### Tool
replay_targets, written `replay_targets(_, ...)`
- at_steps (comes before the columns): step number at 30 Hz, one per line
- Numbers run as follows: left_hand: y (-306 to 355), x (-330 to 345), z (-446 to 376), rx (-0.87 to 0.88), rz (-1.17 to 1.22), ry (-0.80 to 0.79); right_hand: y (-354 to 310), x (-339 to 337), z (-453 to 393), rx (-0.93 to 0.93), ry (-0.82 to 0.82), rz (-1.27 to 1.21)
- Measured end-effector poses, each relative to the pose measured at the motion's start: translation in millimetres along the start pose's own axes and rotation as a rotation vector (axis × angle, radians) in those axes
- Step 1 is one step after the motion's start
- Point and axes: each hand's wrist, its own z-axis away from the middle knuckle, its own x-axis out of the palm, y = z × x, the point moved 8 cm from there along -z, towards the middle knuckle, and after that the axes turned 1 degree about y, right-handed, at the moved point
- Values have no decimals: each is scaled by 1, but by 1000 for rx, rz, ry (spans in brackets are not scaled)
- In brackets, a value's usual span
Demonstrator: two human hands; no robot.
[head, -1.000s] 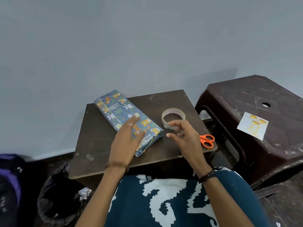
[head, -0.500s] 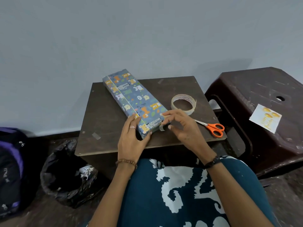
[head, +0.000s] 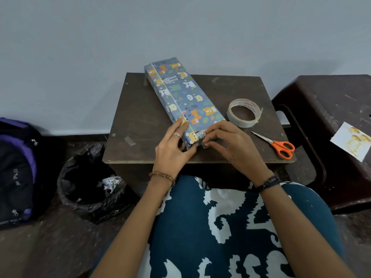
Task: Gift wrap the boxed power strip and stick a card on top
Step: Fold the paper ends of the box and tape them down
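Note:
The long box wrapped in blue animal-print paper (head: 180, 97) lies diagonally on the small brown table (head: 140, 117), its near end toward me. My left hand (head: 172, 149) presses on the near left corner of the wrapped box, fingers flat along its side. My right hand (head: 226, 143) pinches a short strip of clear tape against the folded flap at the near end. The white card with gold print (head: 353, 141) lies on the dark plastic stool (head: 325, 109) to the right.
A roll of clear tape (head: 244, 112) and orange-handled scissors (head: 279, 145) lie on the table's right side. A black bin bag with paper scraps (head: 90, 183) and a purple-black backpack (head: 18, 169) sit on the floor to the left. A wall stands close behind.
My right hand came away from the tape roll with a strip and moved to the box's near end. My left hand slid down to the near corner. The view shifted.

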Motion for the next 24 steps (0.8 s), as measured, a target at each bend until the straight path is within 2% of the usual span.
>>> replay_targets(9,-3,1,1,-38,94,-62,-8,7,0,-145,38,202)
replay_targets(24,-6,4,2,-81,157,-107,-18,10,-1,-269,149,303)
